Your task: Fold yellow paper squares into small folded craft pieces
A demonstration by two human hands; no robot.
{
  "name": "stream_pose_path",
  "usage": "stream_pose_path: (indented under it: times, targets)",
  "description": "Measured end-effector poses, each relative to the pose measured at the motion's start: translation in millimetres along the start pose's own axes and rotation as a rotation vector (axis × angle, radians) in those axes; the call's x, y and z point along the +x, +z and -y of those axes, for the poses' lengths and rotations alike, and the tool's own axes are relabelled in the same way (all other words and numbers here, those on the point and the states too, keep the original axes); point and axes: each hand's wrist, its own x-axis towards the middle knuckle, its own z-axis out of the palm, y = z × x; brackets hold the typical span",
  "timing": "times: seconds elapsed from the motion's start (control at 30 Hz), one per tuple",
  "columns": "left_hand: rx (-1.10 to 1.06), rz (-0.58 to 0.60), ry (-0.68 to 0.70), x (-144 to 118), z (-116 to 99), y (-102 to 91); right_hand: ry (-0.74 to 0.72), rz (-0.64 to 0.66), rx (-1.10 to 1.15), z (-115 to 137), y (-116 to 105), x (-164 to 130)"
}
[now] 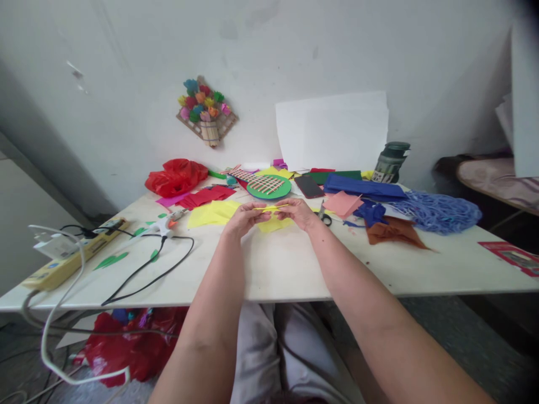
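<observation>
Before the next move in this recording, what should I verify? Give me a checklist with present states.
1. Narrow yellow paper strip gripped at both sides: ok, between left hand and right hand.
2. Black-handled scissors within reach: ok, seemingly, beside the right hand.
3. Black looped cord off the hands: ok, it lies left of them.
4. White-and-orange corded tool, likely a glue gun, cool: cannot tell.
5. Green paper cut-outs gathered together: not ok, scattered at left.

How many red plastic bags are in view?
2: a crumpled red bag on the table, back left, and another red bag beneath the table's left side.
</observation>
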Motion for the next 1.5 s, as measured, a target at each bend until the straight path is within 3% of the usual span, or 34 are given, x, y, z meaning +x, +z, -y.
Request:
stream_pose_path:
  times: [0.2, 0.37, 0.7, 1.07, 1.2, 1.3, 1.4, 1.5]
  targets:
    - [-0.019, 0.025, -0.008, 0, -4, 0.7, -0.023, 0.02, -0.001, 1, -1, -2]
    - [0.002, -0.036, -0.018, 0, -5, 1.6, -0.041, 0.066, 0.024, 3, -2, -2]
    - [0.135, -0.091, -0.024, 1, -3, 1.6, -0.035, -0.06, -0.152, -6, 0, 4]
    - [0.361, -0.239, 0.094, 3, -4, 14.5, 0.042, -0.134, -0.195, -6, 4, 4]
    - [0.309, -0.282, 0.131, 4, -4, 8.4, 0.062, -0.16, -0.159, -4, 4, 4]
    - [0.184, -0.382, 0.181, 7, -3, 0.0, 0.03, -0.183, -0.119, -5, 2, 5]
    - [0.081, -0.436, 0.132, 9, -2, -2.2, -0.021, -0.196, -0.078, -7, 1, 7]
    - [0.155, -0.402, 0.048, 10, 2, 4.1, -0.057, -0.226, -0.045, -11, 2, 10]
